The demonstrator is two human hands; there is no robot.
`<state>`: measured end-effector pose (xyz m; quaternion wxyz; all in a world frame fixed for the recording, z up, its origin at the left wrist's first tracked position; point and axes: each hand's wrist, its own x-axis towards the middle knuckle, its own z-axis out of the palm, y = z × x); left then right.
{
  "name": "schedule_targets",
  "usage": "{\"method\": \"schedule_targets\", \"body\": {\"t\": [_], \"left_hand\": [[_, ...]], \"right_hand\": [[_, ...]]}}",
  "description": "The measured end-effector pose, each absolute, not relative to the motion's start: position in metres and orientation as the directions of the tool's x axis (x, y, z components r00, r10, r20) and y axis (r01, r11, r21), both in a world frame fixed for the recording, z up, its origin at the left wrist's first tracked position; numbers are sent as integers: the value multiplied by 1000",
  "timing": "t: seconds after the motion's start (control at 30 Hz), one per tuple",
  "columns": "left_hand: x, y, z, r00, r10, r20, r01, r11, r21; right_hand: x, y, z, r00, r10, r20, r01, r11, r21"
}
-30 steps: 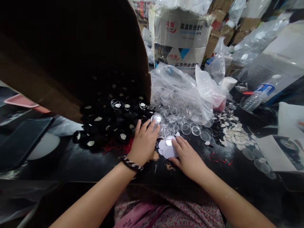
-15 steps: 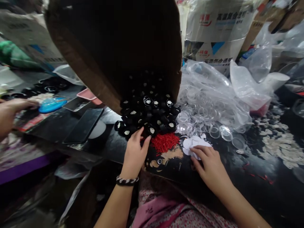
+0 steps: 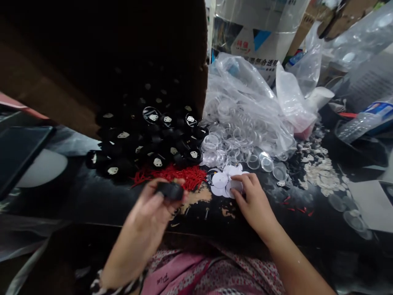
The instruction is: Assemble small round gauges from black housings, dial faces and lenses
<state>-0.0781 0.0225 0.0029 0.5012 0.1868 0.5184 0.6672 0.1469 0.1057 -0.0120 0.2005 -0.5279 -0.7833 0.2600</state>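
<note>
A round black part (image 3: 170,190) is held between the thumb and fingers of my left hand (image 3: 150,217), near the table's front edge and slightly blurred. Just behind it lies a heap of thin red pieces (image 3: 190,176). My right hand (image 3: 253,200) has its thumb and index finger closed on a white paper disc (image 3: 235,186) at the right side of a small pile of white discs (image 3: 219,180). Many black parts with small white plates (image 3: 158,161) spill from the open mouth of a large cardboard box (image 3: 204,82).
Clear plastic rings (image 3: 239,135) spill from a plastic bag (image 3: 258,94) behind the discs. Pale small plates (image 3: 321,170) lie on the right, with a plastic bottle (image 3: 365,119) beyond. A dark flat device (image 3: 23,143) sits at the left.
My left hand has come back from the heap towards me with a black part in it. My right hand stays at the white discs. The view has shifted right, and the other person's hand is out of view.
</note>
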Motion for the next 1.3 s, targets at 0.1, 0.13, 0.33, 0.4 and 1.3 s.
{"method": "schedule_targets", "body": {"t": [0.1, 0.13, 0.33, 0.4, 1.3], "left_hand": [[-50, 5, 2, -182, 845, -503, -721, 234, 653], [-43, 3, 0, -124, 824, -553, -756, 283, 591], [-28, 10, -5, -64, 823, -564, -870, 231, 435], [-26, 12, -3, -65, 842, -536, -886, 199, 419], [-12, 0, -20, -169, 883, -439, -590, 266, 762]], "right_hand": [[149, 106, -7, -338, 939, 64, 677, 289, -677], [149, 105, -5, -334, 940, 73, 649, 286, -705], [141, 82, 10, -602, 776, 190, 414, 506, -757], [137, 76, 9, -662, 725, 193, 349, 525, -776], [114, 85, 17, -430, 890, -152, 483, 84, -872]]}}
